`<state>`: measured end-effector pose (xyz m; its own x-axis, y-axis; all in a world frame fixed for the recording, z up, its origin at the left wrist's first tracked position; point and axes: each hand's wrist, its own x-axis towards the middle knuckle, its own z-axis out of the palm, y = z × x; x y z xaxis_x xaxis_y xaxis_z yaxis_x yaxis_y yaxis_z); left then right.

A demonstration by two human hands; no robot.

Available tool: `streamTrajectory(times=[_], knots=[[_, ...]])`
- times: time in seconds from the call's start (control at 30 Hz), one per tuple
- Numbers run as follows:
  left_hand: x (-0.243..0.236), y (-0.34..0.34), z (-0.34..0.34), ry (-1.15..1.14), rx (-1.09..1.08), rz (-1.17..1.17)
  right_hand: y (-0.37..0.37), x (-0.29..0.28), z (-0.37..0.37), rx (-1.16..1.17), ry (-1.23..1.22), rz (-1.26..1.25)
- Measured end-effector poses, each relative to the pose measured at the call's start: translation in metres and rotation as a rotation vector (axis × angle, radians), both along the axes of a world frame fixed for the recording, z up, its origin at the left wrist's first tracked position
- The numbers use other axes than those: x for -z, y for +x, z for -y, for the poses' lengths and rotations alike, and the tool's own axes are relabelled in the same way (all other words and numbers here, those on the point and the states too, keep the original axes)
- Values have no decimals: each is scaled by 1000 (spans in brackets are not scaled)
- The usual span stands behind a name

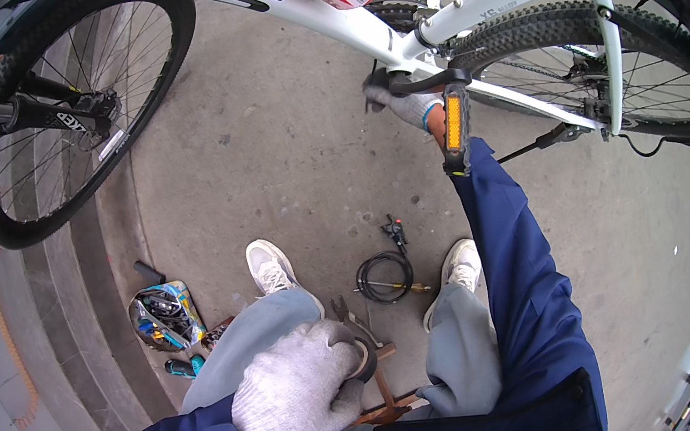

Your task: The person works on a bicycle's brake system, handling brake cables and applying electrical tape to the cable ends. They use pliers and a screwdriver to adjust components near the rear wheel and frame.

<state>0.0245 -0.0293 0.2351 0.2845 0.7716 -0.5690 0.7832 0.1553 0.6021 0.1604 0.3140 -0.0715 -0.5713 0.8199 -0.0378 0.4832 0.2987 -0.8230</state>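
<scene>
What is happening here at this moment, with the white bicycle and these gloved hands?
The person's gloved left hand holds a dark ring-shaped roll, perhaps tape, low in front of the body. The gloved right hand reaches forward to the white bicycle, beside the low part of its frame near the crank; its fingers are partly hidden, so their grip is unclear. A coiled black cable and an open bag of tools lie on the ground.

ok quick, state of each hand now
White-gloved left hand: holding a dark round ring.
White-gloved right hand: at the white bicycle frame, grip unclear.
</scene>
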Motion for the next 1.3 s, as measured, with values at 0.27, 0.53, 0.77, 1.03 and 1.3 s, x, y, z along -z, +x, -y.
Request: streamTrajectory(times=[0.27,0.53,0.77,1.03,1.3], knots=[[4,5,-5,-17,25,-8,8,-3,9,6,-146,-113],[7,10,-9,-45,48,-10,16,-6,16,12,-247,-181],[5,15,-13,-96,38,-32,21,-3,20,2,-337,-232],[10,14,-13,-64,54,3,1,30,5,18,-72,-9],[13,14,-10,8,59,32,6,27,15,0,-49,-196]])
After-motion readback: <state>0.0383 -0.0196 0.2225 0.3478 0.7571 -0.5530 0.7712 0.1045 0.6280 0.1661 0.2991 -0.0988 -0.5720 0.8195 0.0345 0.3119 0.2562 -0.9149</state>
